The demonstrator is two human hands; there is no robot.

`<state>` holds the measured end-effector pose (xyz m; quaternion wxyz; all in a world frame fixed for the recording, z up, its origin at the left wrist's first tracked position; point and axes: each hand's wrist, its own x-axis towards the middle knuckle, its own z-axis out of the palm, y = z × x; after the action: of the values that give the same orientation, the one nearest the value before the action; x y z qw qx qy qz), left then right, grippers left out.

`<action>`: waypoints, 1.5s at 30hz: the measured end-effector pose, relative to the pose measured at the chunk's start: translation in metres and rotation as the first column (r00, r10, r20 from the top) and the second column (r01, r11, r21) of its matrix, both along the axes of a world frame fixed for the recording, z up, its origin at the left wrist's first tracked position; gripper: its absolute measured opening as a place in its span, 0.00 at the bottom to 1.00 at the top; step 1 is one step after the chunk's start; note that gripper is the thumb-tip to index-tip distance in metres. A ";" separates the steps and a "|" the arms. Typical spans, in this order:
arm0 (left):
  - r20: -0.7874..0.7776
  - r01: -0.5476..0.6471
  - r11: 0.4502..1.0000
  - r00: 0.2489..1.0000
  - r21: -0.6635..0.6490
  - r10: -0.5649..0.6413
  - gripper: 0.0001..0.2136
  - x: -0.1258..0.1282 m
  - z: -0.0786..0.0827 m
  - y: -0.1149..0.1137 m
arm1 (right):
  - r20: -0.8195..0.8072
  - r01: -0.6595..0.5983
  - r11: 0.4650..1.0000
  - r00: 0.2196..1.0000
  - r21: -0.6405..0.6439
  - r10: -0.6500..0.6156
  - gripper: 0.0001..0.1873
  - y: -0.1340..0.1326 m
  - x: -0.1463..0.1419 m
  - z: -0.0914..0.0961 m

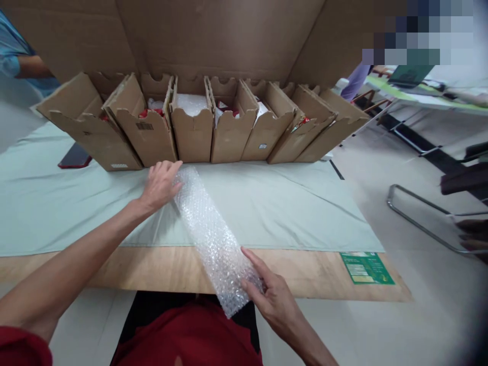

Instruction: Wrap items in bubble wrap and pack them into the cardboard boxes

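While the L hand (162, 184) sets thumb and fingers at the far left end of the bubble wrap (209, 231), the R hand (271, 295) has the near end, thumb on top, and looks clamped on its right edge. Whether the L grip is pinched tight or merely laid on, can't tell (the contact is partly hidden). The wrap, a long flat strip, lies slantwise across the worktop (305, 272), far end on the pale cloth (297, 213) just short of the cardboard bins (193, 136), near end jutting past the wooden edge over the person's lap. Main risk, prob.: if the R grip slackens, the overhanging end could droop and slide off, b/c light, slick film has little hold on cloth. A hard L push might knock a bin w/ the knuckles; a sharp tug could ruck the loose cloth.
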<state>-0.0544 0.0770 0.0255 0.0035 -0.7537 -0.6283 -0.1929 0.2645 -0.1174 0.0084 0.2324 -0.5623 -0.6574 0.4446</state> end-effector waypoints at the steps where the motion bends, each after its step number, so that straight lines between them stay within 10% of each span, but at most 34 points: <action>1: -0.018 0.048 0.998 0.999 0.048 -0.047 0.23 0.008 -0.004 -0.005 | 0.006 -0.003 1.000 1.000 -0.015 0.003 0.28 0.000 -0.002 0.000; 7: 0.203 0.542 0.836 0.812 0.084 -0.547 0.12 0.038 -0.016 -0.119 | -0.053 -0.094 0.991 0.995 -0.096 0.090 0.16 0.007 0.003 0.004; 12: 0.460 0.661 0.738 0.700 -0.131 -0.545 0.26 0.043 -0.012 -0.174 | -0.350 -0.131 0.946 0.936 -0.298 0.019 0.16 0.019 0.002 0.014; 17: 0.562 0.426 0.897 0.772 -0.114 -0.295 0.38 0.045 -0.032 -0.180 | -0.669 -0.169 0.936 0.738 -0.310 -0.089 0.25 0.052 -0.030 0.018; 23: 0.563 0.039 0.998 0.825 0.043 -0.057 0.30 0.064 -0.053 -0.182 | -0.565 -0.103 0.924 0.814 -0.368 -0.134 0.37 0.079 -0.062 0.006; 29: 0.337 0.041 0.986 0.937 0.160 -0.093 0.16 0.062 -0.049 -0.180 | -0.513 -0.168 0.939 0.858 -0.299 -0.010 0.43 0.077 -0.061 0.008; 33: 0.205 0.090 0.991 0.973 0.104 -0.109 0.10 0.056 -0.044 -0.178 | -0.230 -0.222 0.971 0.944 0.089 0.237 0.30 0.074 -0.051 0.010; 36: 0.175 0.117 0.991 0.976 0.069 -0.127 0.09 0.052 -0.043 -0.175 | 0.213 -0.399 0.811 0.917 0.428 0.338 0.25 0.075 -0.043 0.004; 39: 0.172 0.105 0.991 0.978 0.089 -0.119 0.09 0.050 -0.041 -0.175 | 0.452 -0.543 0.683 0.827 0.488 0.334 0.18 0.078 -0.041 -0.003; 45: 0.243 0.176 0.965 0.945 0.194 -0.221 0.11 0.048 -0.025 -0.189 | 0.379 -0.529 0.704 0.844 0.473 0.379 0.12 0.078 -0.046 0.007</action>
<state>-0.0067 -0.1115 0.0002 -0.0349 -0.7779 -0.5252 -0.3432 0.2186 -0.0395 0.0153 0.1831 -0.3393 -0.9009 0.1995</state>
